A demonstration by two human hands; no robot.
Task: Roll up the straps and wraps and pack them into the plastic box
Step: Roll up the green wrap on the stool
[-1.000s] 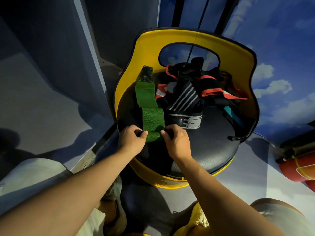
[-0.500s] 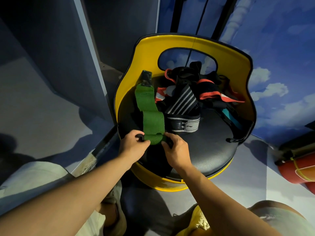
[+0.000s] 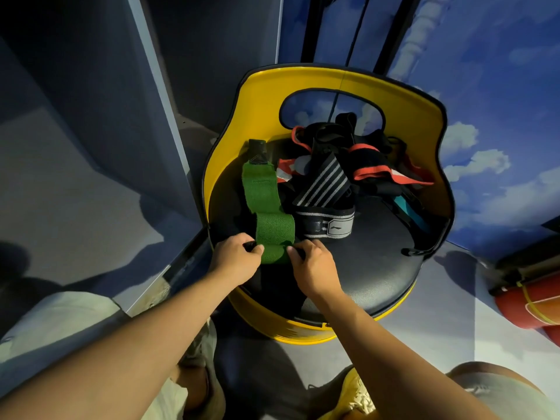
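My left hand (image 3: 235, 258) and right hand (image 3: 313, 266) pinch the rolled near end of the green wrap (image 3: 268, 213) from either side. It lies on the black seat (image 3: 372, 262), its free end running toward 12 o'clock; the remaining straps (image 3: 339, 174) are heaped at 1 o'clock.

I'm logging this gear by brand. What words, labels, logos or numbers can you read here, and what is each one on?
No readable words or numbers anywhere.
Grey patch on the black-and-grey striped wrap: a swoosh-like logo mark, no letters legible.
Green strap held by the left hand and right hand: no print; its black end tab is too dark to read.
Red-trimmed black wraps: no legible text.
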